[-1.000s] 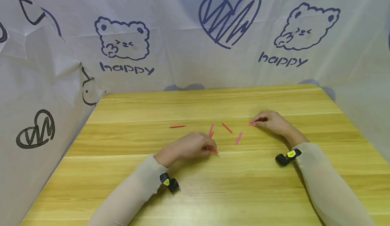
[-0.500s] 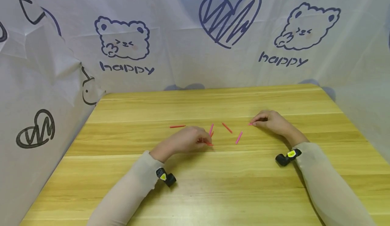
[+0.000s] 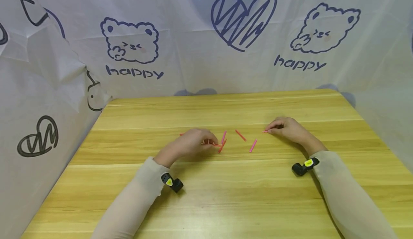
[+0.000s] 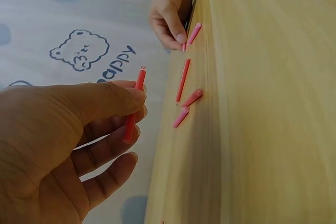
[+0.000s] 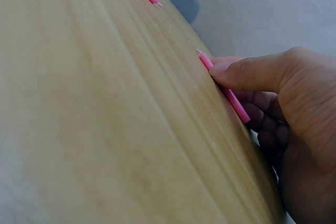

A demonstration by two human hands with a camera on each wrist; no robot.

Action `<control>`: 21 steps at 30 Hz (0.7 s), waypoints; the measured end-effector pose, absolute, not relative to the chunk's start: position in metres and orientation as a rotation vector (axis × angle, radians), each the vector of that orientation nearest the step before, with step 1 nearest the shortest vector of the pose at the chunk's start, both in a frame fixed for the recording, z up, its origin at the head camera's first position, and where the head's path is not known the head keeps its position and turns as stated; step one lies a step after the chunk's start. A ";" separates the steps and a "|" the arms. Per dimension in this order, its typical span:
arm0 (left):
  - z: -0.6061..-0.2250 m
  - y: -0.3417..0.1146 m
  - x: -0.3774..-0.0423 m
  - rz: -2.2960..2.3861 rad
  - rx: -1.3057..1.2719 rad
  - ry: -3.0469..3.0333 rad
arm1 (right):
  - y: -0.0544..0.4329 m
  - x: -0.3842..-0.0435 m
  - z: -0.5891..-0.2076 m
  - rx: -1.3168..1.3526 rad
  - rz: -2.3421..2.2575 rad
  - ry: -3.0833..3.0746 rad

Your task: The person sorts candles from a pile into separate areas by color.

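My left hand [image 3: 192,142] pinches a red candle [image 4: 130,125] between thumb and fingertips; in the left wrist view its wick end points up. In the head view that hand is just left of a pink candle [image 3: 224,137] and an orange-red candle [image 3: 222,146], which lie close together on the table. Farther right, my right hand [image 3: 288,129] holds a pink candle [image 5: 237,107] by thumb and finger, low at the tabletop. Between the hands lie a red candle [image 3: 240,135] and another pink candle [image 3: 253,146]. One more red candle [image 3: 181,134] is mostly hidden behind my left hand.
Everything lies on a wood-grain table [image 3: 245,196]. A white cloth [image 3: 193,52] with drawn hearts and bears hangs behind it and along the sides. Each sleeve cuff carries a small black camera, such as the left one [image 3: 172,182].
My left hand has moved away and to the left with the red candle, uncovering the orange-red candle and covering most of the far-left red one. The right hand has stayed put.
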State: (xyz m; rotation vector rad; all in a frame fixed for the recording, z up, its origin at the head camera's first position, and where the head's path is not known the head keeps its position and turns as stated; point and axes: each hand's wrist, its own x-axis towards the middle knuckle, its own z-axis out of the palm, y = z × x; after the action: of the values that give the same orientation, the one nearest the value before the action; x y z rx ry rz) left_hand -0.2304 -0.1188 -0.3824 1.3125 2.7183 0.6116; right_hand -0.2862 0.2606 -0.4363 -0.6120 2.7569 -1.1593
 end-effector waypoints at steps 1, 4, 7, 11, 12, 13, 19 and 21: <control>-0.382 -0.120 -0.231 0.610 1.321 2.726 | 0.261 -0.286 -0.437 -0.612 -1.157 2.758; -0.382 -0.123 -0.234 0.598 1.310 2.750 | 0.261 -0.287 -0.438 -0.615 -1.155 2.764; -0.380 -0.127 -0.236 0.595 1.263 2.759 | 0.261 -0.287 -0.438 -0.619 -1.147 2.768; -0.379 -0.131 -0.238 0.604 1.209 2.780 | 0.261 -0.287 -0.438 -0.622 -1.142 2.768; -0.378 -0.133 -0.239 0.611 1.194 2.784 | 0.261 -0.287 -0.438 -0.622 -1.143 2.768; -0.379 -0.134 -0.240 0.617 1.185 2.790 | 0.261 -0.287 -0.438 -0.624 -1.143 2.768; -0.381 -0.142 -0.247 0.660 1.077 2.801 | 0.261 -0.288 -0.438 -0.625 -1.142 2.769; -0.382 -0.145 -0.249 0.671 1.047 2.813 | 0.261 -0.287 -0.437 -0.626 -1.138 2.770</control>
State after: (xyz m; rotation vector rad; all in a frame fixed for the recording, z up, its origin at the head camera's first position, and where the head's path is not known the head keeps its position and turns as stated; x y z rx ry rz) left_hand -0.2493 -0.1450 -0.3825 1.0469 2.8128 0.6713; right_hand -0.2870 0.2607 -0.4371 -0.6260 2.7703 -1.1376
